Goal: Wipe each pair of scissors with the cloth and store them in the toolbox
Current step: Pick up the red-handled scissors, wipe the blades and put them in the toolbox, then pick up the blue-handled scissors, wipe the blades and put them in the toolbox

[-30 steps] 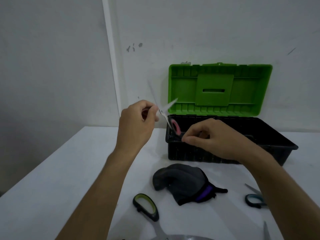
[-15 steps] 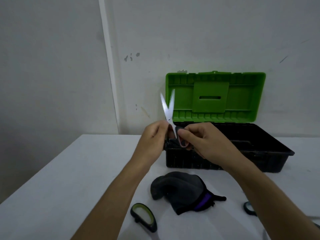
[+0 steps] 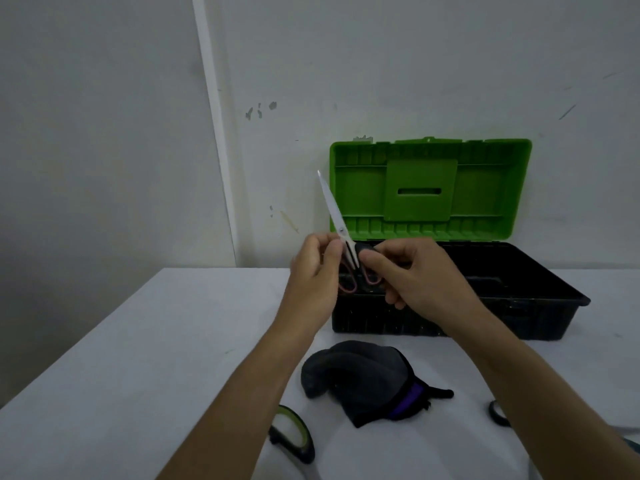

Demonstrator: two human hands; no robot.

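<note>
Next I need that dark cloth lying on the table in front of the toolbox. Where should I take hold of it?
Probably pinch the raised grey hump of the cloth from above; it lies bunched on the table, clear of the toolbox, with nothing over it.

Dim, flat light; soft focus; wide-angle bending at edges.

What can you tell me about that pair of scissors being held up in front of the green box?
The small pink-handled scissors have pale metal blades, closed together and pointing up and slightly left, with a round pivot screw. Two pink loop handles hang below. The left hand and right hand both pinch them at the handles, in the air before the open green-lidded black toolbox.
</note>
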